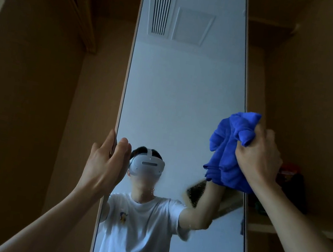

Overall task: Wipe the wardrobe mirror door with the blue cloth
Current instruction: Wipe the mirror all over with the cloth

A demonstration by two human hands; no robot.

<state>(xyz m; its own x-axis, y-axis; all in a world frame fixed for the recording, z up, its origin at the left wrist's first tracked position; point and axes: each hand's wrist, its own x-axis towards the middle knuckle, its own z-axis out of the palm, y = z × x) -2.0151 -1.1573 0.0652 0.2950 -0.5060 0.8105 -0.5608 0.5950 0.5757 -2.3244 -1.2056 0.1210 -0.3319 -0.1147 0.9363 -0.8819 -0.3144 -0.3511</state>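
The bunched blue cloth (227, 152) is gripped by the right hand (260, 152) at right of frame, against the right edge of the wardrobe mirror door (184, 85), whose left edge is pinched by the left hand (108, 160); the small print on the reflected T-shirt (140, 236) cannot be read.

The tall narrow wardrobe mirror door (179, 89) stands between the hands. The left hand (106, 161) holds its left edge, thumb in front. The right hand (259, 153) grips the crumpled blue cloth (227, 156) against its right edge. A wooden wardrobe shelf (258, 225) lies behind and below the right hand.
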